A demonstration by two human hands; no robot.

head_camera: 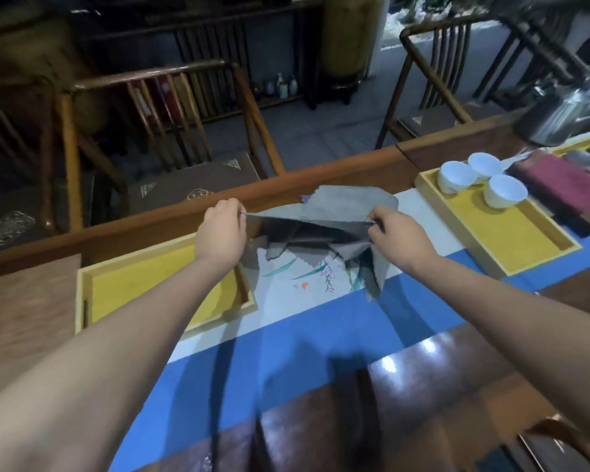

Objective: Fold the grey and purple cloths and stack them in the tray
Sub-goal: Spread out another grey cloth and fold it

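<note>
Both hands, left hand (222, 229) and right hand (397, 235), pinch one edge of the grey cloth (334, 216), stretched in the air just right of the empty tray (82, 301). Folding appears barely begun; nothing is stacked. A purple sliver (306, 198) shows behind the cloth. No legible writing.

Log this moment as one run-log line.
step: folding | left hand: pinching grey cloth edge | right hand: pinching opposite edge | cloth: lifted, stretched between hands | near tray: no cloth visible
</note>
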